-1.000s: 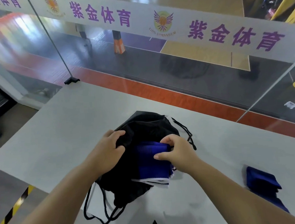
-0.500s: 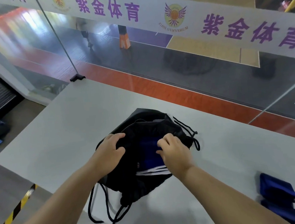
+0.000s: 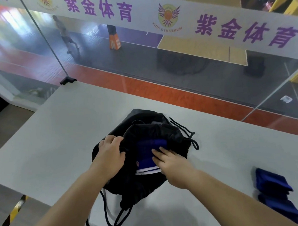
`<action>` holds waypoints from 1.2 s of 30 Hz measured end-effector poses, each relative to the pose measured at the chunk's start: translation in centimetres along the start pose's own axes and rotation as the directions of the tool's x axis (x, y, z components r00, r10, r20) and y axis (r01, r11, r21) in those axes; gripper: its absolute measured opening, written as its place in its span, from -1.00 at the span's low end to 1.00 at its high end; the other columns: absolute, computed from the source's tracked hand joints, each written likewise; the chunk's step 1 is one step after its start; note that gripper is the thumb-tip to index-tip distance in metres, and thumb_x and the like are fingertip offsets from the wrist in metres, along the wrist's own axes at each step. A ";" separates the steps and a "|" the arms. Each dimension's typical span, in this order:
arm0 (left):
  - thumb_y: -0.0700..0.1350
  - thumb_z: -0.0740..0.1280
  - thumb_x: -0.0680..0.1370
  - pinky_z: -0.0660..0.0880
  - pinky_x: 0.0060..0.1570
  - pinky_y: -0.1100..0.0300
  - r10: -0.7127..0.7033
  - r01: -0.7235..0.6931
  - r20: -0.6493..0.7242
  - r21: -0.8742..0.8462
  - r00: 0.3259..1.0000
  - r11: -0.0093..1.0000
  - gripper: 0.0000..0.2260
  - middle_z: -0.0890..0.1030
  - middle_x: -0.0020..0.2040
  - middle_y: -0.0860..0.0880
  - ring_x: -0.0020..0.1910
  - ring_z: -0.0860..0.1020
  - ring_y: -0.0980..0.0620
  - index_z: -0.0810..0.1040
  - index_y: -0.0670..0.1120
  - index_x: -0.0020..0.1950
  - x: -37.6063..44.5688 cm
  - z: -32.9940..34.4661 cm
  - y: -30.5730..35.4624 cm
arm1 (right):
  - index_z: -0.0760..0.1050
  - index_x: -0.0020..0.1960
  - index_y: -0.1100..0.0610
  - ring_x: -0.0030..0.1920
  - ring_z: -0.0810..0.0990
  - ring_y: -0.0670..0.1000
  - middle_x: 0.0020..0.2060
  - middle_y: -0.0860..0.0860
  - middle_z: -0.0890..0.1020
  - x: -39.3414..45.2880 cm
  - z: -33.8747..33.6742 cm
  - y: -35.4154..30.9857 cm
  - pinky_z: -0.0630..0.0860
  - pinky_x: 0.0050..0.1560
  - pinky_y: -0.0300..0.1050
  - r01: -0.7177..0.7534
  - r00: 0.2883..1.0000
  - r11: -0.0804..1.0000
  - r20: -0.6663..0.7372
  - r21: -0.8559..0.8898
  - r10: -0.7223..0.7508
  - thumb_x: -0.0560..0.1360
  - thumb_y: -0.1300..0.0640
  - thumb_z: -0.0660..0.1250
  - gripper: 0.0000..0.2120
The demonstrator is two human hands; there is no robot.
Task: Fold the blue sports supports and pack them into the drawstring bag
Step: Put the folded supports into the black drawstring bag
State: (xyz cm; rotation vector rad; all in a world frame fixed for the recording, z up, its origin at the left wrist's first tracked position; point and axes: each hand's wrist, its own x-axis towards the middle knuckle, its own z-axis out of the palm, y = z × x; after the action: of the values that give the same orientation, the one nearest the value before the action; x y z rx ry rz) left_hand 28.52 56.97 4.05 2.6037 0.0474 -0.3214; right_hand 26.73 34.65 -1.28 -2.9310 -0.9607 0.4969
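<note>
Table (image 3: 52, 132): both hands on bag (image 3: 146, 129).

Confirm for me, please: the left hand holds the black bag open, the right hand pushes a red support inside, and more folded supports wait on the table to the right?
Not quite: the head view shows the support under the right hand is blue, not red. The rest stands.

A pale grey worktop (image 3: 56, 139) is filling the lower view, its far edge running along a glass partition. A black drawstring bag (image 3: 146, 131) is lying near its centre, with its cords (image 3: 109, 222) trailing toward six o'clock. At about four o'clock, well apart from the bag, folded blue sports supports (image 3: 271, 183) are sitting stacked directly on the worktop.
</note>
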 end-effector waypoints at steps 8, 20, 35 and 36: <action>0.01 0.29 0.53 0.38 0.21 0.12 0.183 -0.179 -0.027 0.110 0.983 0.978 -0.69 0.43 0.22 0.07 0.26 0.34 0.01 0.47 0.01 0.27 -1.9 -0.8 3.7 | 0.42 0.30 0.11 0.15 0.50 0.12 0.19 0.03 0.52 -3.9 -4.4 1.6 0.48 0.04 0.02 -0.037 0.995 0.995 -0.090 0.091 0.046 0.60 0.08 0.16 -0.71; 0.00 0.24 0.54 0.47 0.04 0.12 0.286 -0.303 0.156 0.101 0.945 0.947 -0.85 0.51 -0.01 0.09 0.01 0.49 0.04 0.53 0.03 0.06 -6.9 8.7 14.4 | 0.32 0.39 -0.01 0.25 0.49 0.01 0.34 -0.06 0.44 -21.0 -2.8 9.3 0.46 0.22 -0.02 -0.365 0.928 0.897 0.181 0.252 0.327 0.58 -0.09 0.19 -0.59; 0.01 0.21 0.56 0.43 0.01 0.18 0.261 -0.266 0.364 -0.036 0.894 0.963 -0.72 0.49 0.08 0.05 -0.01 0.49 0.04 0.43 0.07 0.27 -11.5 24.3 26.9 | 0.31 0.42 -0.03 0.30 0.42 0.03 0.35 -0.04 0.40 -33.6 5.4 18.0 0.41 0.24 -0.04 -0.501 0.864 0.750 0.204 0.433 0.459 0.60 -0.06 0.15 -0.59; 0.03 0.21 0.57 0.41 -0.01 0.20 0.260 -0.259 0.365 -0.053 0.894 0.965 -0.71 0.49 0.07 0.05 -0.03 0.49 0.05 0.42 0.10 0.29 -11.6 24.9 27.2 | 0.31 0.42 -0.03 0.31 0.40 0.03 0.35 -0.04 0.39 -33.4 5.9 17.9 0.40 0.25 -0.04 -0.492 0.870 0.745 0.214 0.450 0.445 0.60 -0.06 0.14 -0.60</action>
State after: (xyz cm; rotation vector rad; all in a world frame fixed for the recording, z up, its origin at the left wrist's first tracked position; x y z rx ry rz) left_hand 14.38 21.34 -0.88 2.4619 -0.4274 -0.7041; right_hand 9.85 0.30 0.89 -2.6470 -0.0317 0.7636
